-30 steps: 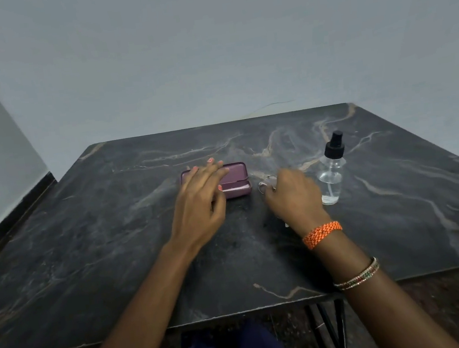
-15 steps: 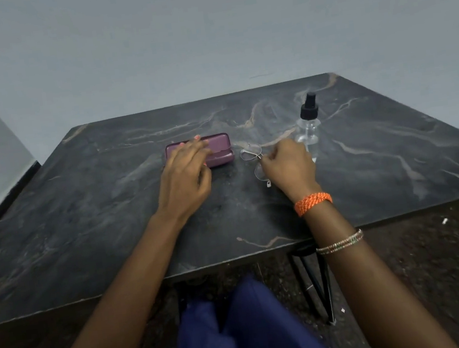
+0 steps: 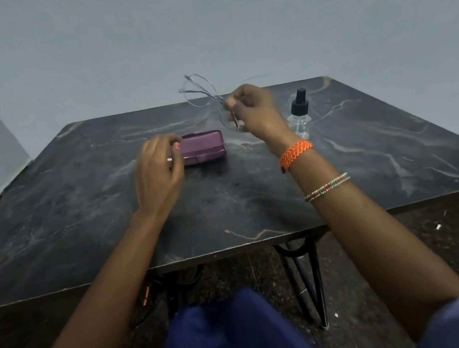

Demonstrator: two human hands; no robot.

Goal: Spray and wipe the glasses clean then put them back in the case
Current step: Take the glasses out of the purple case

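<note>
Right hand is pinching the glasses at the frame near the bridge and holding them up in the air, above the far half of the table, lenses tilted, temples splayed out. They are thin wire-rimmed and blurred, so exact finger placement is hard to tell. Left hand is hovering just at the left end of the purple case, fingers loosely curled and gripping nothing; contact with the case is unclear. Case is lying on the table looking closed. Spray bottle is standing upright just right of the right hand, untouched, cap on. No cloth is showing anywhere in view. Reading this as the very start: glasses are out, spraying is not yet begun. Next move is probably calling for the left hand to cross over for the bottle, or a hand swap, while aiming the nozzle at a lens. Thin frame is looking easy to bend, so a light grip is making sense.
</note>
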